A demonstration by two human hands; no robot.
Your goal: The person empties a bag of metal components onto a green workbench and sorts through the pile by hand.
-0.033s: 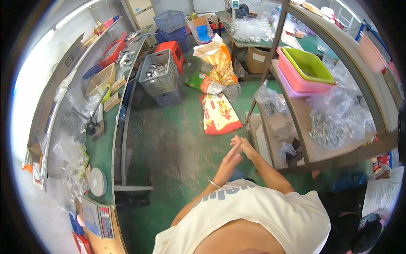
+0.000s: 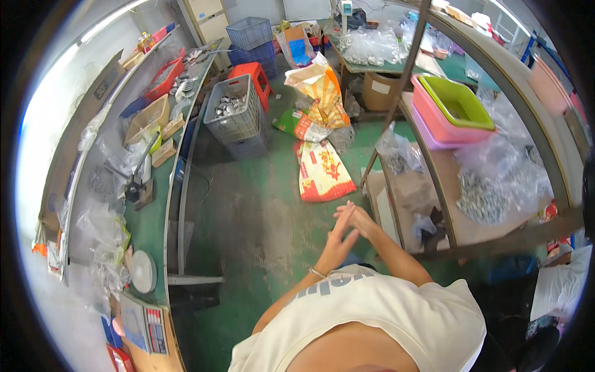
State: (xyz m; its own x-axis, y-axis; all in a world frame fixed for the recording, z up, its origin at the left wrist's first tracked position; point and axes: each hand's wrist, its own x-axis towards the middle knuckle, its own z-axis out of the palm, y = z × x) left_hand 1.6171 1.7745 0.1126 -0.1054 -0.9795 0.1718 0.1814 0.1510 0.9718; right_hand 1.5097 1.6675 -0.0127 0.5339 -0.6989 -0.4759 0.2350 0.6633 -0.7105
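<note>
Closer together now are my left hand and right hand, drawn slightly toward my body; the bags and crates seem to lie where they did, with only a slight shift of view. My hands touch in front of my shirt, fingers mostly straight and partly overlapping. Neither grip shows anything held, though I cannot see between the palms. Nearest is the cream-and-red bag, lying on the floor just beyond my fingertips and touched by neither hand. At my right, a shelf stands near the right hand. As far as I can judge, no handling is under way: metal parts sit in the grey crate, and small pieces lie bagged on the rack. What is finished and what remains, I cannot tell.
</note>
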